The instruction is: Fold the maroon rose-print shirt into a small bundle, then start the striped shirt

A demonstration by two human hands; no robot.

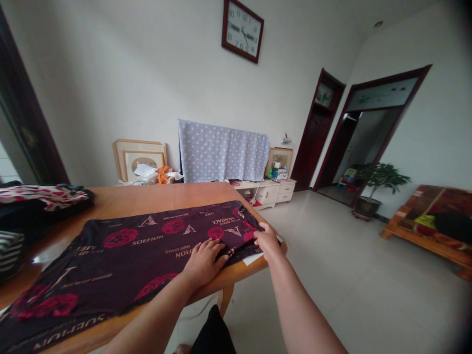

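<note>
The head camera looks forward and down over the printed cloth (129, 255).

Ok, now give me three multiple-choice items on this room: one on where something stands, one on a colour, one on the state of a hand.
1. Where does the potted plant stand?
A) on the wooden table
B) on the floor tiles
C) on the white cabinet

2. What colour are the round prints on the dark cloth?
A) white
B) green
C) red

3. How is the left hand placed?
A) flat on the cloth
B) raised off the cloth
C) gripping the wall clock

1: B, its pot sits on the tiles.
2: C, the circles show red against the dark ground.
3: A, its palm and fingers lie against the cloth.
</note>
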